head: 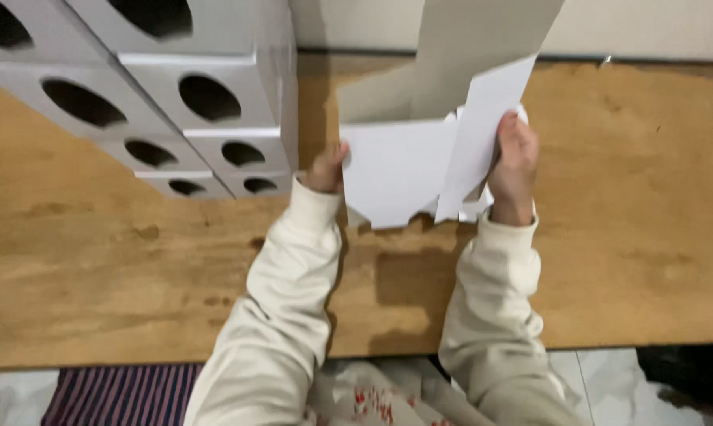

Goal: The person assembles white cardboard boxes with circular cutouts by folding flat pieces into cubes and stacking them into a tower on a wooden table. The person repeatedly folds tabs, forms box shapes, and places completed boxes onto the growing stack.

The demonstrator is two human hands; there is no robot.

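The cardboard sheet (396, 170) is a flat white die-cut blank, partly folded, held above the wooden table (632, 237) near its far edge. Its upper panel (the grey-brown inner face) rises out of the top of the view; its lower edge is notched with tabs.

Left hand (327, 167): positioned at the left edge of the sheet. The thumb is pressed on the white face, and the fingers are hidden behind the cardboard. The hand is closed on the sheet's edge in a pinch.

Right hand (514, 162): positioned at the right side of the sheet. The fingers are wrapped around a narrow side flap (482, 126), which stands tilted forward from the main panel. The hand is closed firmly on this flap, back of the hand toward the camera.

Both arms wear cream sleeves (281, 308) and reach forward across the near edge of the table.

A stack of finished white boxes (214, 142) stands on the table to the left, just beside the left hand. Each box has an oval cut-out in its front face (dark inside). The boxes are arranged in rows and tiers that run out of view at the top left.

Below the near table edge, a striped cloth (119, 394) lies on the pale floor at lower left.
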